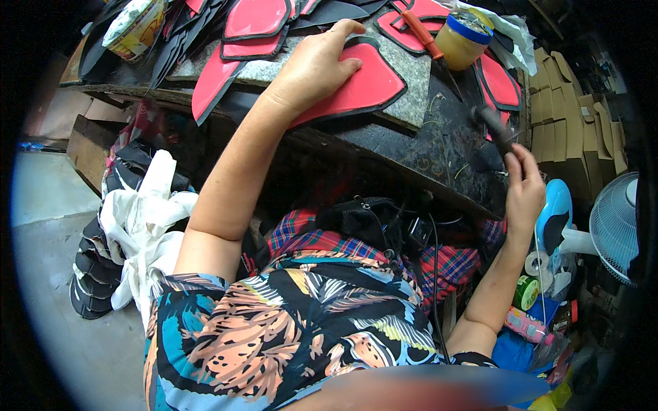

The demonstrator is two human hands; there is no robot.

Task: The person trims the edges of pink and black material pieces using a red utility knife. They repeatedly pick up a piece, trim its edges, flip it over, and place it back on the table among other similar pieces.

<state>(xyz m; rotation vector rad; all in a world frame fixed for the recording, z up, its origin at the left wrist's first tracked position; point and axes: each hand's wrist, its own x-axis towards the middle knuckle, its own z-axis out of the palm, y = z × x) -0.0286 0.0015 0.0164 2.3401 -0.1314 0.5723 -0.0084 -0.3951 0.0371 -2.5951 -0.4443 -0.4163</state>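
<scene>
A pinkish-red, black-edged panel [373,75] is lying partly on a grey slab [415,103] under the left hand [312,68], whose thumb and forefinger are resting apart; farther right, the right hand [525,188] is gripping a dark, blurred tool [495,127]

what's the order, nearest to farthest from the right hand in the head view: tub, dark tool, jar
1. Dark tool: held in the right hand.
2. Jar: right side of the table.
3. Tub: far left.
</scene>
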